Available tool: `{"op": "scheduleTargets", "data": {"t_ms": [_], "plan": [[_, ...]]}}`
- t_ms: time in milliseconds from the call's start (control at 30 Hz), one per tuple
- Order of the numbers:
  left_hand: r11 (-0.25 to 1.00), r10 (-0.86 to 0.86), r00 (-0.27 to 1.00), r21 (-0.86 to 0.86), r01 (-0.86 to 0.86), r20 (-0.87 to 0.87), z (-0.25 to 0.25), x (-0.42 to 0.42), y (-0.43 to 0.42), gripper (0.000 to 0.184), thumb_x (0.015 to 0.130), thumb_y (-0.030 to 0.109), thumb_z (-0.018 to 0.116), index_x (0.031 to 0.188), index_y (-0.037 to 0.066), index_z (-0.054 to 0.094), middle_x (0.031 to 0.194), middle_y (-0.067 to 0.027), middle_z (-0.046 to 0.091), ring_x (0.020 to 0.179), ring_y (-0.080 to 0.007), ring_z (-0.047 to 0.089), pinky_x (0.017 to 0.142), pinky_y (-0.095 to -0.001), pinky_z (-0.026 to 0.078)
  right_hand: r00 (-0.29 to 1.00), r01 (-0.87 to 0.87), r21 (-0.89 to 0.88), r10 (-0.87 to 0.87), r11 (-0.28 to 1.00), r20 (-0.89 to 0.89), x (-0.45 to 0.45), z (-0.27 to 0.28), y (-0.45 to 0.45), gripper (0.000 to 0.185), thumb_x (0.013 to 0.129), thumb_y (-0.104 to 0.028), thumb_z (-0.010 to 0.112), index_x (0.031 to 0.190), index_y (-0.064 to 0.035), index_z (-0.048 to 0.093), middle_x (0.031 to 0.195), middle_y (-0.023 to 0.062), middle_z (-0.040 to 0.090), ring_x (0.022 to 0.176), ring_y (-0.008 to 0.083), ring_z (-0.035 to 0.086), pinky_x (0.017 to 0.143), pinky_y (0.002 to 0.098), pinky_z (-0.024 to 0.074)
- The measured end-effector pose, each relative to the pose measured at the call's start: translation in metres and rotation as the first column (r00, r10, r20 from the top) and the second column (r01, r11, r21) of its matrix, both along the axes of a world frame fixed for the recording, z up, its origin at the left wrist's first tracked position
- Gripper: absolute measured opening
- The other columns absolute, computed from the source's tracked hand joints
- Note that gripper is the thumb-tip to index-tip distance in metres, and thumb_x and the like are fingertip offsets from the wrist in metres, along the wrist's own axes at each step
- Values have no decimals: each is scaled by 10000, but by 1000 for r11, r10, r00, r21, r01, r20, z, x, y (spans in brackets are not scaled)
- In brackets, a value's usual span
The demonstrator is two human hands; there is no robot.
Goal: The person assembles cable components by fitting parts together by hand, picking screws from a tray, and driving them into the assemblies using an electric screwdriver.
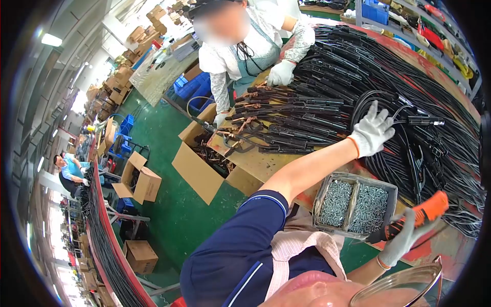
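My left hand [372, 130], in a white glove, is open with fingers spread. It lies over a coil of black cable [360, 110] on the table, beside black cable ends with connector-like parts [424, 121]. My right hand [404, 240], also gloved, is closed around an orange and black electric screwdriver [427, 209]. The tool's black end points toward a two-compartment tray [349, 204] filled with small silver screws [369, 207]. That tray stands between my two forearms at the table's near edge. Part of the grip is hidden behind my fingers.
Black cable assemblies [327, 77] cover much of the table. Across it, a co-worker [255, 56] with gloved hands touches the copper-coloured ends. A cardboard box [204, 163] stands open below the table edge. Shelving [424, 30] lines the far side. Another person [69, 169] stands far left.
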State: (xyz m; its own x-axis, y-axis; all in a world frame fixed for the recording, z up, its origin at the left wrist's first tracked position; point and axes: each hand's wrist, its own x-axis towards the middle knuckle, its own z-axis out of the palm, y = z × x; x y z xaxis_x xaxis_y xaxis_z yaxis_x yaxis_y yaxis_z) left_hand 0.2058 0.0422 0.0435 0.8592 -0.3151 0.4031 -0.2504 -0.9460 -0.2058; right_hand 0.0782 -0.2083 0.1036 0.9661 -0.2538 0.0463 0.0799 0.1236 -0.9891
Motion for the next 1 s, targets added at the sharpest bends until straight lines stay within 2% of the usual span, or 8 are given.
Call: {"op": "scheduleTargets", "data": {"t_ms": [167,233,367,467,667,733,833,1000], "plan": [[962,138,987,-225,-152,-80,-32,11,21,652,873,471,638,1435,156,532,1485,-131,501,1415,-343,404,1195,-632,138,937,-305,-420,348,854,26,21,-49,23,861,882,-71,647,1606,-156,189,1211,130,529,624,134,533,612,278,493],[950,142,985,-264,-164,-102,-37,12,22,661,891,503,609,1446,155,523,1504,-149,480,1428,-361,384,1207,-605,128,907,-413,-405,409,816,-102,18,-45,35,829,881,-123,663,1593,-137,239,1342,130,500,896,192,599,807,321,515],[952,108,985,-271,-141,-133,-36,-6,24,673,907,546,574,1452,155,521,1522,-176,452,1447,-382,352,1219,-574,121,935,-290,-783,337,551,-109,34,-76,27,722,890,-192,690,1530,-104,368,1424,183,481,1257,324,516,1078,411,395],[960,47,992,-271,-77,-117,-18,-51,24,663,853,543,640,1382,147,584,1494,-183,471,1399,-386,401,1212,-556,178,915,12,-879,350,477,202,38,-87,18,662,871,-181,718,1468,-70,455,1363,218,513,1230,353,530,1046,428,425],[800,202,965,-596,-63,168,-20,-200,51,586,754,351,787,1259,126,594,1230,-137,605,1188,-362,556,1066,-560,401,819,177,-906,454,384,352,33,-69,23,643,866,-179,765,1434,-58,490,1384,225,502,1236,374,537,1005,434,494],[757,357,921,-626,-187,158,-35,-252,76,495,785,317,771,1194,70,644,1117,-154,665,1061,-367,619,1014,-521,449,806,40,-849,485,527,339,26,-51,43,625,845,-146,776,1407,-49,520,1350,222,543,1215,379,560,1003,440,499],[531,667,742,-653,-540,-72,-43,-322,111,385,857,302,710,1183,102,668,1016,-150,698,995,-369,640,920,-487,478,562,10,-947,782,322,272,28,-20,91,540,828,-126,761,1335,-56,589,1281,168,607,1189,346,582,1014,441,470],[479,855,517,-315,-819,-44,-46,-377,198,289,894,146,627,1174,193,680,923,-121,683,859,-340,649,756,-453,508,132,-46,-999,991,21,15,20,-40,203,529,817,-187,711,1323,-128,571,1264,108,594,1162,317,580,985,432,478]]}}
